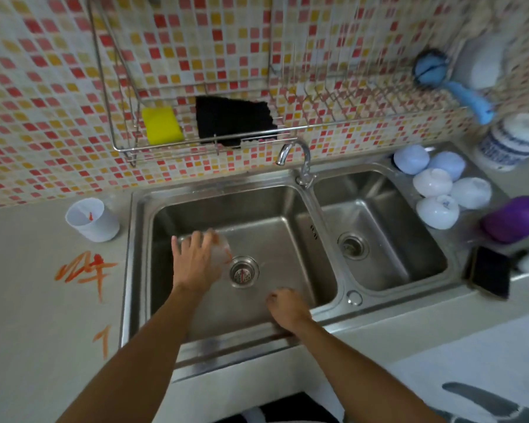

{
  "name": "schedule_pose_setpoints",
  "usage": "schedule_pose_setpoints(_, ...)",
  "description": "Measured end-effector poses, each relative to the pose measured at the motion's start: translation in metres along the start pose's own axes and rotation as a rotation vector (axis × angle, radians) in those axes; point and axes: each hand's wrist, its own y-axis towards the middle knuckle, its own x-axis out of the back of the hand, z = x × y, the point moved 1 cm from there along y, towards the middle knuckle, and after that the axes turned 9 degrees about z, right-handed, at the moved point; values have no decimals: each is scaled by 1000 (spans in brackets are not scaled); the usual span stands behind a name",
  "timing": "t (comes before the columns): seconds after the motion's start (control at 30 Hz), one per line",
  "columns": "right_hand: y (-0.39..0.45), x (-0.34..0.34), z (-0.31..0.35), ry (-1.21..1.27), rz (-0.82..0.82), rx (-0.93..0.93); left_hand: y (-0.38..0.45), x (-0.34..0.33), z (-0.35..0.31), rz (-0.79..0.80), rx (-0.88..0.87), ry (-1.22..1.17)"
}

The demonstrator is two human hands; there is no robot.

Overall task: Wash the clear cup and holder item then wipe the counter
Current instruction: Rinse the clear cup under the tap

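two bare hands are inside the large left basin of the steel sink (pixel 141 209). the left hand (pixel 196 261) is wrapped over a clear cup (pixel 222 250), fingers spread across its top and side, holding it low in the basin just left of the drain strainer (pixel 244 271); the cup is blurred, with orange-red smears showing on it. the right hand (pixel 287 306) hangs near the front wall of the same basin with its fingers curled in loosely, and whether it holds anything i cannot tell.

outward from there, the chrome faucet (pixel 297 160) stands on the divider between the two basins, its spout turned toward the large one. the smaller right basin (pixel 379 233) has its own drain. on the counter (pixel 28 300) left of the sink stands a white plastic holder cup (pixel 92 219), upright, with an orange mark inside. orange scribbles (pixel 86 270) lie on the counter below it, well apart from the sink edge.

above, a wire rack (pixel 196 141) on the tiled wall holds a yellow sponge (pixel 162 125) beside a black cloth (pixel 234 120). right of the sink sit several pale round lids or bowls (pixel 437 190), a blue brush (pixel 449 83), a purple item (pixel 516 218) and a dark sponge (pixel 490 274).
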Motion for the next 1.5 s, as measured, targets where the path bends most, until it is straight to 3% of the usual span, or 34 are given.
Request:
schedule_pose_setpoints(0.23, 68, 174, -5, 275, -450, 52, 49, 47, -48, -3, -63, -359)
schedule_pose_setpoints(0.3, 91, 210, -8, 259, -463, 43, 65, 51, -61, -21, -75, -454)
schedule_pose_setpoints(0.43, 130, 254, 5, 250, -303, 145, 95, 57, -79, -72, -72, -636)
schedule_pose_setpoints(0.63, 166, 248, 12, 23, -373, 234, 116, 61, -97, -62, -23, -765)
schedule_pose_setpoints(0.8, 183, 241, 13, -65, -300, 282, 124, 63, -108, -52, -17, -778)
schedule_pose_setpoints(1.5, 195, 247, -1, 37, -349, 380, 114, 46, -126, -57, -33, -884)
